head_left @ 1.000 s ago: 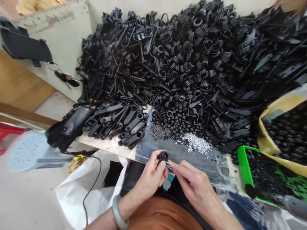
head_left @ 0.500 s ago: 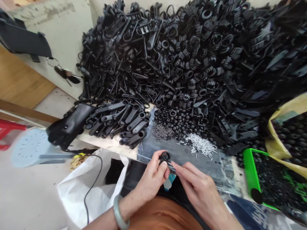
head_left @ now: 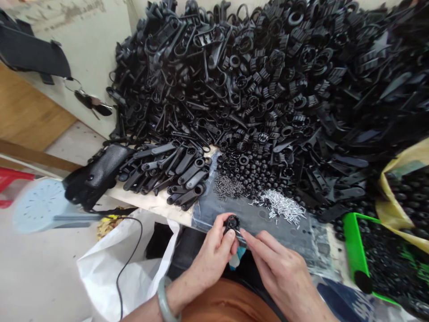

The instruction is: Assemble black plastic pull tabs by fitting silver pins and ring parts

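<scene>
My left hand (head_left: 214,248) grips a black plastic part with a ring-shaped head (head_left: 233,222) just in front of the bench edge, its thumb pressed over the lower portion. Close against the part's right side are the pinched fingertips of my right hand (head_left: 276,259). Whatever lies between those fingertips is too small to make out. Beyond my hands, a heap of small silver pins (head_left: 283,205) lies on the grey work surface (head_left: 251,212). Small dark pins (head_left: 228,186) form another heap to its left, with black balls (head_left: 253,172) behind.
Black lever-like parts (head_left: 187,172) are stacked at the left. A tall pile of black plastic parts (head_left: 217,76) spans the back. On the right stand a green bin (head_left: 355,250) and a yellow bag (head_left: 390,205). A white bag (head_left: 100,268) hangs open below the bench's left edge.
The view has shifted slightly. My left hand keeps its hold on the black part, and my right fingertips stay against its side with only a very small movement.
</scene>
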`<state>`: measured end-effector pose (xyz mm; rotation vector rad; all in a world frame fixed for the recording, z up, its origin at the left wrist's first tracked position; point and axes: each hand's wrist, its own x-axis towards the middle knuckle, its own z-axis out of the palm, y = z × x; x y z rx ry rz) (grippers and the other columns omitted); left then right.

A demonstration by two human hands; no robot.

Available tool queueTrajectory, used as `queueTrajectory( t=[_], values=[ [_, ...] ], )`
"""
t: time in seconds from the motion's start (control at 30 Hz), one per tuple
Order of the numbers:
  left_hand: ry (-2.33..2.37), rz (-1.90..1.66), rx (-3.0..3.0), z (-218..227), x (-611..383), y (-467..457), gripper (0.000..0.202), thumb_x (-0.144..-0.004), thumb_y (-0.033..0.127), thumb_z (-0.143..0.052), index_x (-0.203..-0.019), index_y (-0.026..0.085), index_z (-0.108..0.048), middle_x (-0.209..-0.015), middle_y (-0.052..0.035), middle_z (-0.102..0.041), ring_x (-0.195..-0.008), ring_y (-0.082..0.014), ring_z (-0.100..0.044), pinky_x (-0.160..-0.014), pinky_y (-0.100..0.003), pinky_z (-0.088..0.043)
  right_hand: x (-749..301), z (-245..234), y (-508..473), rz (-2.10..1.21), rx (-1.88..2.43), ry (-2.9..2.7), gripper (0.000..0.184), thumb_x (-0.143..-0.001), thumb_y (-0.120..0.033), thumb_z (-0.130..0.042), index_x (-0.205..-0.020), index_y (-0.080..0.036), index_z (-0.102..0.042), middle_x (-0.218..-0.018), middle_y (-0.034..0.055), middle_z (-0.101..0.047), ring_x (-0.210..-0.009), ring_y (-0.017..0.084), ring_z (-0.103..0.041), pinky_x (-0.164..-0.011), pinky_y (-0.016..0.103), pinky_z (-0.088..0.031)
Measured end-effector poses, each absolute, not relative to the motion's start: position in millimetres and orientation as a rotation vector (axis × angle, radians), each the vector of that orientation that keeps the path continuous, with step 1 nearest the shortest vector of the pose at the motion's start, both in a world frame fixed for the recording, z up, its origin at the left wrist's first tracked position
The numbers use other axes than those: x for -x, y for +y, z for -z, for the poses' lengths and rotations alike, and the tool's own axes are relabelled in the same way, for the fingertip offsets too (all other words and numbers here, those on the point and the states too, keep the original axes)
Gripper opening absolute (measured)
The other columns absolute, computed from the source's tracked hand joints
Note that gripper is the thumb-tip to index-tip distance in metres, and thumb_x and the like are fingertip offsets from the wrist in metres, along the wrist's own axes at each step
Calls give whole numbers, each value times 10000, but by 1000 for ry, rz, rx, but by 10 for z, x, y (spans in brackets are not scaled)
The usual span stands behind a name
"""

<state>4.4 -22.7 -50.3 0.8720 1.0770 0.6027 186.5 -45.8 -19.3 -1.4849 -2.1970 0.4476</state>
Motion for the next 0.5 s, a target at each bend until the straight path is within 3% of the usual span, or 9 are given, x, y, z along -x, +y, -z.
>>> queueTrajectory(
  t=[0.17, 0.33, 0.5],
  values=[
    [1116, -633, -907, 503, -61, -242, 463, -1017, 546, -502, -1362, 237, -494, -754, 19, -537, -667, -122, -464, -568, -207, -361, -1878, 274, -529, -293, 1533, -2294, 432, -1022, -99, -344, -1320, -187, -644, -850, 26, -680, -580, 114, -666, -510, 217, -487],
    [1158, -622, -946, 472, -76, -242, 441, -1020, 533, -494, -1345, 235, -514, -750, 19, -532, -653, -124, -460, -565, -218, -365, -1861, 213, -495, -104, 1469, -2413, 493, -898, 21, -346, -1276, -125, -627, -799, 22, -671, -554, 118, -627, -452, 268, -405],
    [1184, -647, -953, 478, -96, -254, 417, -1022, 511, -492, -1331, 233, -520, -752, 14, -548, -674, -135, -491, -578, -227, -385, -1813, 119, -436, -19, 1462, -2472, 510, -832, 51, -366, -1245, -110, -617, -804, 28, -695, -567, 131, -637, -459, 291, -400]
  ],
)
